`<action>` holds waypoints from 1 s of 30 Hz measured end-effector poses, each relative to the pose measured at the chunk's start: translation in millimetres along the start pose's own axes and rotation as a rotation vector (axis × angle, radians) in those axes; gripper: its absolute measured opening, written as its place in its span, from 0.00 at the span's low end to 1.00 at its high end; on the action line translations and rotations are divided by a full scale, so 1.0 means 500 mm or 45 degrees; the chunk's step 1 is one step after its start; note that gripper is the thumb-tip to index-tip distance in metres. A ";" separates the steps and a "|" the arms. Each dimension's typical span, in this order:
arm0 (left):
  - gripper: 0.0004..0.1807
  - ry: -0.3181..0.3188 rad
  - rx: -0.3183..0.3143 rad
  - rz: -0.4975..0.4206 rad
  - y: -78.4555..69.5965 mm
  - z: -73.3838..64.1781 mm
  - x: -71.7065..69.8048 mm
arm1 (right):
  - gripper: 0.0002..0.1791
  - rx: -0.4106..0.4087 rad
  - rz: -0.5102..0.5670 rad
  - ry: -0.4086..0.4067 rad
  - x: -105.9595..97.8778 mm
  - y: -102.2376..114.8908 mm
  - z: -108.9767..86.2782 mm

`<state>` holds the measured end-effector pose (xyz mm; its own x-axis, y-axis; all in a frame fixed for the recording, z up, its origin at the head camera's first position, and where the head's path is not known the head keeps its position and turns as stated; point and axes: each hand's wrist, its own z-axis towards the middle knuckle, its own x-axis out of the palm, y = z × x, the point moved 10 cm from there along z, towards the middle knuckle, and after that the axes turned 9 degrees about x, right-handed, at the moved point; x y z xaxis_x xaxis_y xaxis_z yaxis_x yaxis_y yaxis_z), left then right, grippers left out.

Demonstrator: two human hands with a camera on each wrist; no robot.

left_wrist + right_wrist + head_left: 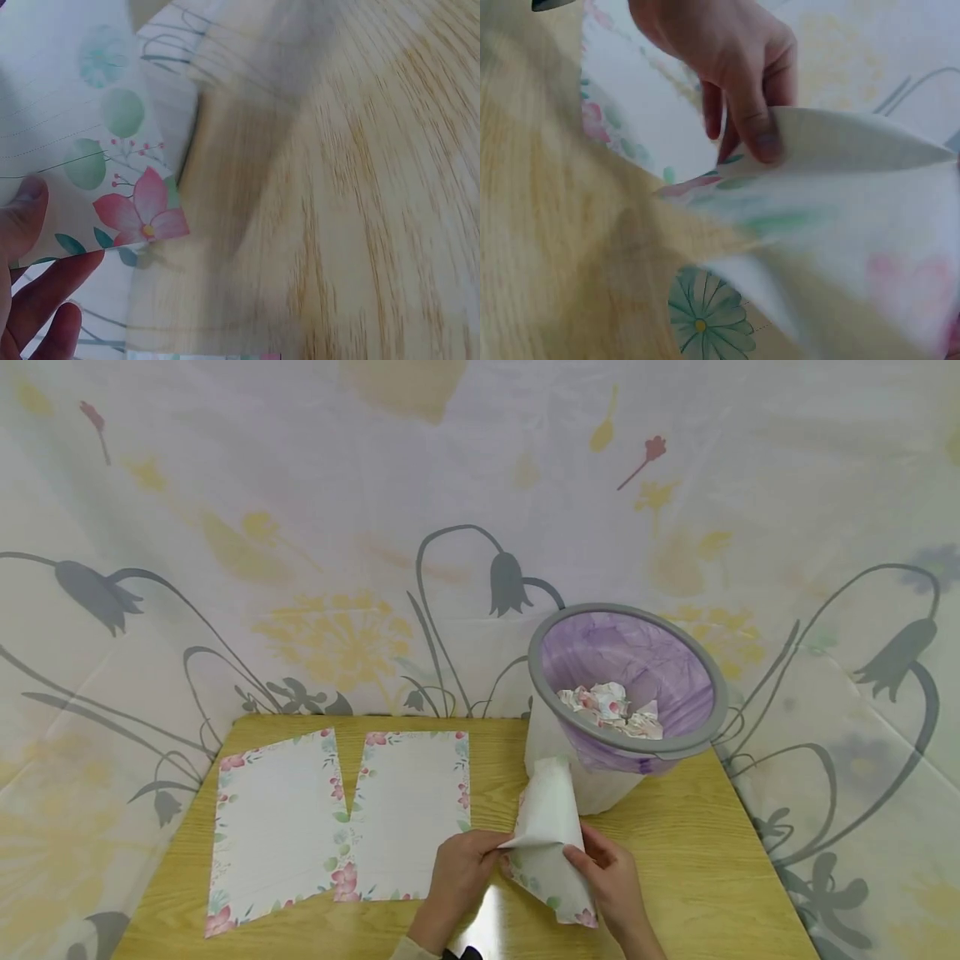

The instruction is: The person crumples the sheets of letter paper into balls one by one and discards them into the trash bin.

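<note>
The left hand [461, 872] and right hand [615, 883], nearly closed, are pinching opposite edges of the bent sheet [546, 814] at the frame's lower centre-right. The sheet is probably handling as light, flexible and easily creased; edges are offering the surest hold.

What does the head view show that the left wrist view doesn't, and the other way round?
Only the head view shows the bin and the crumpled paper inside it. Only the left wrist view shows fine ruled lines on the held sheet. Both show that sheet, the left hand gripping it, and the wooden table.
</note>
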<state>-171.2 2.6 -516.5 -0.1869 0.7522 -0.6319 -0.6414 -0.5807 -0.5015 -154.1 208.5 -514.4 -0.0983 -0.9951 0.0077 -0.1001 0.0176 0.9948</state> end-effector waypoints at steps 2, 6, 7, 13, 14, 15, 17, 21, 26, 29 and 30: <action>0.14 -0.003 -0.017 -0.017 0.007 -0.004 -0.002 | 0.25 0.001 -0.006 -0.033 0.003 0.005 0.002; 0.13 -0.007 -0.022 -0.030 0.015 -0.007 -0.007 | 0.24 -0.033 -0.027 -0.057 0.010 0.012 0.004; 0.12 -0.008 -0.020 -0.027 0.015 -0.007 -0.008 | 0.23 -0.034 -0.041 -0.064 0.012 0.012 0.005; 0.12 -0.020 -0.033 -0.024 0.020 -0.006 -0.019 | 0.20 -0.016 -0.125 -0.123 0.017 0.008 0.011; 0.13 -0.018 -0.049 -0.038 0.022 -0.007 -0.020 | 0.19 -0.016 -0.127 -0.127 0.019 0.009 0.012; 0.13 -0.015 -0.069 -0.056 0.025 -0.007 -0.020 | 0.18 -0.015 -0.124 -0.128 0.020 0.009 0.013; 0.13 -0.006 -0.120 -0.104 0.032 -0.009 -0.018 | 0.17 -0.013 -0.113 -0.133 0.022 0.009 0.013; 0.13 0.024 -0.225 -0.254 0.050 -0.014 -0.007 | 0.15 0.018 -0.108 -0.153 0.020 0.000 0.013; 0.24 -0.005 -0.263 -0.442 0.054 -0.013 -0.009 | 0.14 0.029 -0.095 -0.182 0.015 -0.011 0.011; 0.30 -0.024 -0.314 -0.524 0.054 -0.014 -0.013 | 0.13 -0.007 -0.088 -0.218 0.012 -0.010 0.009; 0.32 -0.025 -0.339 -0.543 0.054 -0.014 -0.014 | 0.12 -0.035 -0.089 -0.229 0.012 -0.007 0.008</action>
<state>-181.9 -20.5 -530.0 0.0348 0.9440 -0.3282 -0.4522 -0.2780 -0.8475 -158.4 203.1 -518.4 -0.2677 -0.9604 -0.0774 -0.0864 -0.0561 0.9947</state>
